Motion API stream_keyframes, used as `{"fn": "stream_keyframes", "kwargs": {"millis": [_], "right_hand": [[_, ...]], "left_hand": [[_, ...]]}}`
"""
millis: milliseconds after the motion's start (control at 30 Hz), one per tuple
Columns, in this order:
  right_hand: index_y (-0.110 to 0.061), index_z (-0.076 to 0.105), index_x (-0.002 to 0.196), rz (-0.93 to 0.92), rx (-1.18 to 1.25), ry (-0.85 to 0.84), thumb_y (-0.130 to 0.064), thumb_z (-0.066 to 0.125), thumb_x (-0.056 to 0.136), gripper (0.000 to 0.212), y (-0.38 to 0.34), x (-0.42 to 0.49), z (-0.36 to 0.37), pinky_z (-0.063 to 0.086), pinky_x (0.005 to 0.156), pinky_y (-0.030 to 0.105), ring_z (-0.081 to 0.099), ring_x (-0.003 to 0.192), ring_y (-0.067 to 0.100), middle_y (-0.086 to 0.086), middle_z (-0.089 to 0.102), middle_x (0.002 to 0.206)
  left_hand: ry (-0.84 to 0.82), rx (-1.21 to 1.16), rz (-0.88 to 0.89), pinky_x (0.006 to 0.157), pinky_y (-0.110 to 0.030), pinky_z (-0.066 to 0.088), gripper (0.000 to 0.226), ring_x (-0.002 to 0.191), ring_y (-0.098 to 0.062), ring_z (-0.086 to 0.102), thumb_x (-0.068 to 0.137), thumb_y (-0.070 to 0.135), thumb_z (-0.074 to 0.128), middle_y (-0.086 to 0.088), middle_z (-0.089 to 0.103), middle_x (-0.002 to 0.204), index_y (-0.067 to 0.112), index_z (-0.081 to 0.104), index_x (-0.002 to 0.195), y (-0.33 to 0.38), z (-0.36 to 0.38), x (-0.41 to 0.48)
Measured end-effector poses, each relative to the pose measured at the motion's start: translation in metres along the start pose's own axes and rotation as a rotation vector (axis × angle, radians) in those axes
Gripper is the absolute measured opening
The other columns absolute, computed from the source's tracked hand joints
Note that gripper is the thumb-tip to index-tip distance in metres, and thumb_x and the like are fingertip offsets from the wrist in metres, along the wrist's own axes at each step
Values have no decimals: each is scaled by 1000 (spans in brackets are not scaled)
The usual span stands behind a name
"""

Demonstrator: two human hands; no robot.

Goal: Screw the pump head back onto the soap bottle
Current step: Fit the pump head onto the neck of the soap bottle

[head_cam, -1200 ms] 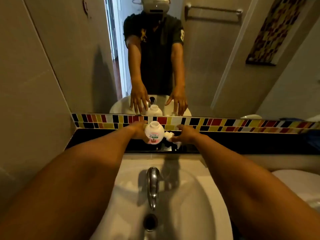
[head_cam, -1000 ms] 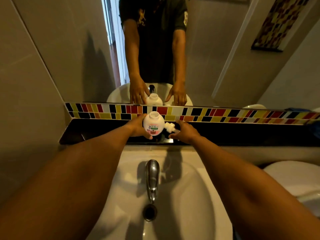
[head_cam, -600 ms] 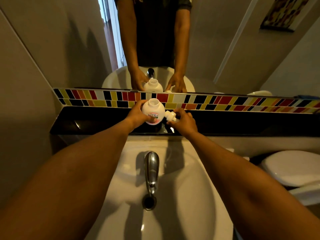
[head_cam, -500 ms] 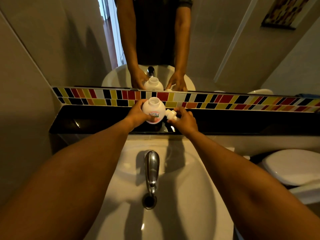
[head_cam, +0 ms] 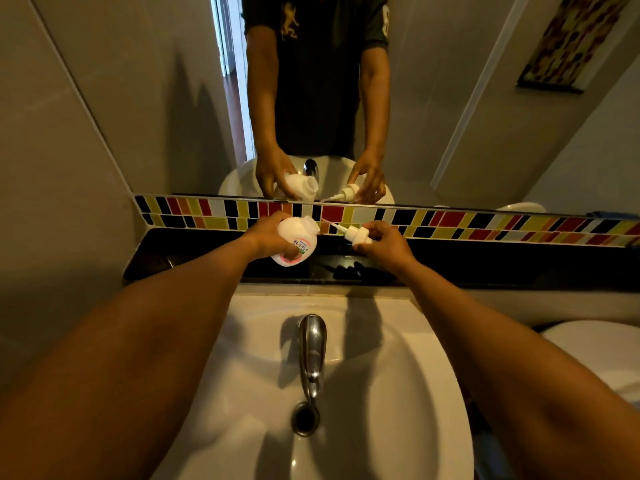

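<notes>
A round white soap bottle [head_cam: 298,240] with a pink-and-green label is gripped in my left hand [head_cam: 268,237]. It is lifted above the black ledge [head_cam: 485,261] and tilted, its open neck pointing up and to the right. My right hand [head_cam: 384,242] holds the white pump head [head_cam: 358,235], whose thin dip tube points left toward the bottle's neck. A small gap separates pump head and bottle. The mirror above repeats both hands and both parts.
Below my arms lies a white basin [head_cam: 398,375] with a chrome tap [head_cam: 312,348] and a drain [head_cam: 304,416]. A coloured tile strip [head_cam: 485,226] runs under the mirror. A white toilet lid [head_cam: 595,344] sits at the right, a grey wall [head_cam: 52,202] at the left.
Both hands have lifted their parts off the ledge. The bottle went from upright to tilted rightward, and the pump head moved right and up, its tube now aimed at the neck.
</notes>
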State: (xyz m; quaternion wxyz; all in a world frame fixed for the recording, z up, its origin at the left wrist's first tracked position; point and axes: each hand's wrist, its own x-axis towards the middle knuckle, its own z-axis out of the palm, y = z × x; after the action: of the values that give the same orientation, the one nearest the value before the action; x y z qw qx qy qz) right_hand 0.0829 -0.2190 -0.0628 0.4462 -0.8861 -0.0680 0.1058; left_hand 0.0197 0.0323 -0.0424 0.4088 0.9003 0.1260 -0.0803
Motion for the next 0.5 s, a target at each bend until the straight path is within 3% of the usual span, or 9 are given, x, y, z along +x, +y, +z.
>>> {"fn": "stream_keyframes", "kwargs": {"millis": [167,333,500], "right_hand": [[-22,58,125,-113,-125,-17,-14,79,80,50,-18,-11,-14,50,80,30,61,112,25,9,63,125],[-36,56,123,-209,-308,-13,-24,81,77,55,-39,-28,-10,53,96,48,60,113,29,9,59,127],[-37,57,122,-338,-450,-28,-25,79,78,51,-60,-45,-7,51,94,51,55,116,28,6,60,125]], "left_hand": [[16,218,-28,98,-50,50,86,123,-38,49,66,18,85,-14,43,137,23,40,138,4,-19,-20],[-6,244,17,101,-51,48,84,125,-37,49,66,13,84,-13,46,137,23,41,138,16,-23,-36],[-46,248,70,102,-52,46,81,126,-34,49,66,10,84,-10,51,135,24,44,135,29,-23,-48]]}}
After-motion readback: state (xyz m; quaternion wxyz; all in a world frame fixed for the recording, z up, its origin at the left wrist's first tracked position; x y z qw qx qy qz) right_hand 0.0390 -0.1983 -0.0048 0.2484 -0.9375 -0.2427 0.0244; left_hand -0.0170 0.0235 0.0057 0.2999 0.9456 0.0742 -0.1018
